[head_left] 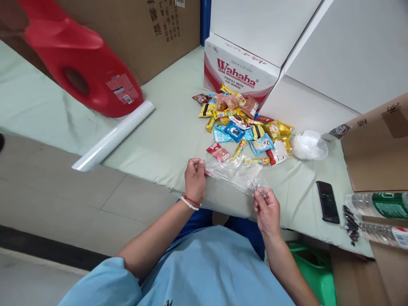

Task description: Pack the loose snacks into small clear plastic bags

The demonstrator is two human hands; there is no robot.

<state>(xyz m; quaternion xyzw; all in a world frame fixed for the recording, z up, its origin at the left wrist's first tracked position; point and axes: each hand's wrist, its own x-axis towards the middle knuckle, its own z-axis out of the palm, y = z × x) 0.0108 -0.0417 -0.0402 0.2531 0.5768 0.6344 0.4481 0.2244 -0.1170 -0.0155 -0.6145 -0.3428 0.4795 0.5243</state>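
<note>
A clear plastic bag (234,173) is stretched between my two hands over the front edge of the table. My left hand (195,178) pinches its left end, and my right hand (267,208) grips the right end. It looks thin, crumpled and see-through, with nothing visible inside. Just beyond it lies a heap of small wrapped snacks (237,112) in yellow, blue, brown and red packets. A red packet (218,151) and a yellow stick packet (239,149) lie nearest to the bag.
A white Wahaha carton (239,70) stands behind the snacks. Left are a red jug (86,72) and a white roll (114,136). Toward the right are a bunched white plastic bag (310,145), a black phone (328,202), a clear bottle (360,204) and a green stool (314,272).
</note>
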